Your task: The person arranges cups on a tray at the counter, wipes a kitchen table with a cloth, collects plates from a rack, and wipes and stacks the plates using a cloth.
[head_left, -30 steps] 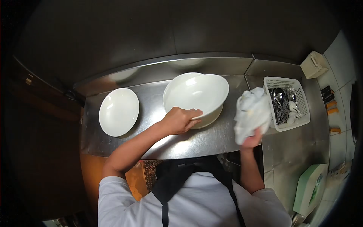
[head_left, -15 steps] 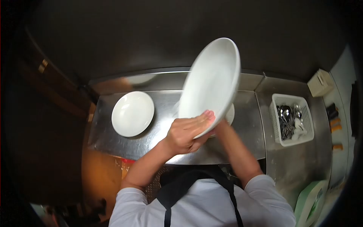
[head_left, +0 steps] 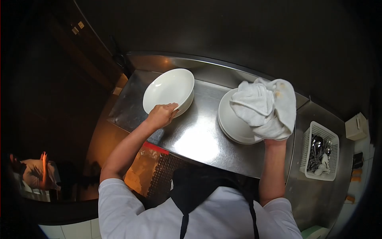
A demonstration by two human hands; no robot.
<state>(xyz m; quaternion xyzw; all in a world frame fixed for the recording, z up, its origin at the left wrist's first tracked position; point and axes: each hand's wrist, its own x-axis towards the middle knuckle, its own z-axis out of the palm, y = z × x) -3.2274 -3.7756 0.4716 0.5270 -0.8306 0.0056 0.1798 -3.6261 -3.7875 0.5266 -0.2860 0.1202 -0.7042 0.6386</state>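
My left hand grips the near right rim of a white bowl, at the left of the steel counter. The bowl tilts slightly, and a second white rim or side shows beneath it. My right hand is wrapped in a bunched white cloth with a faint brown stain; only the wrist shows and the fingers are hidden. That cloth is held up over a stack of white plates on the right part of the counter, covering part of it.
The steel counter has a raised back edge. To the right, a white plastic basket holds spoons and other cutlery. A beige box stands beyond it by the wall. Another person is at the far left.
The bowl that was raised upright in front of me has come down onto the left side, still in my left hand. My right hand with the cloth has moved right, over the stacked plates.
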